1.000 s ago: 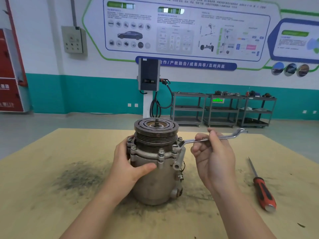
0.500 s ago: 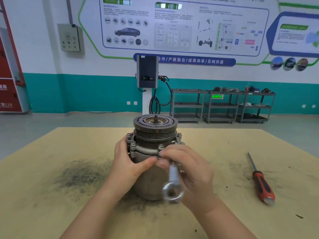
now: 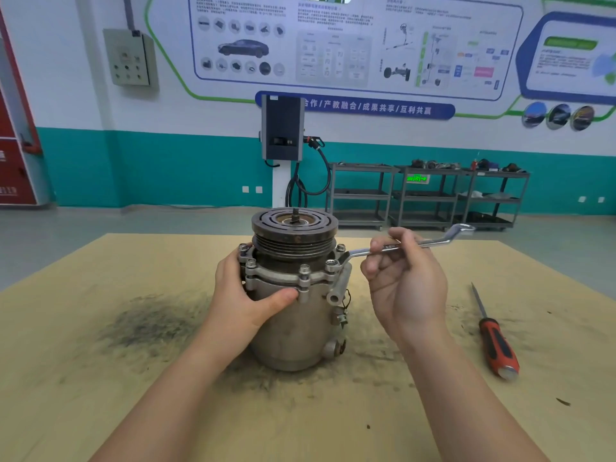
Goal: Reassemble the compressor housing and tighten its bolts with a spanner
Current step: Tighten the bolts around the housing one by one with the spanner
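A grey metal compressor (image 3: pixel 293 328) stands upright on the table, its dark grooved pulley on top and several bolts around its flange. My left hand (image 3: pixel 245 296) grips the housing from the left, thumb across the front just below the flange. My right hand (image 3: pixel 405 276) holds a silver ring spanner (image 3: pixel 433 241) by the middle of its shaft. The spanner's near ring sits on the bolt (image 3: pixel 331 264) at the flange's right side, and its shaft points out to the right.
A red-handled screwdriver (image 3: pixel 496 341) lies on the wooden table (image 3: pixel 100 378) to the right of my right arm. Dark grime stains the table left of the compressor. Shelving carts and a charger post stand far behind.
Half a second ago the spanner pointed toward me over the front of the flange; my right hand has since swung it back out to the right. My left hand has stayed on the housing.
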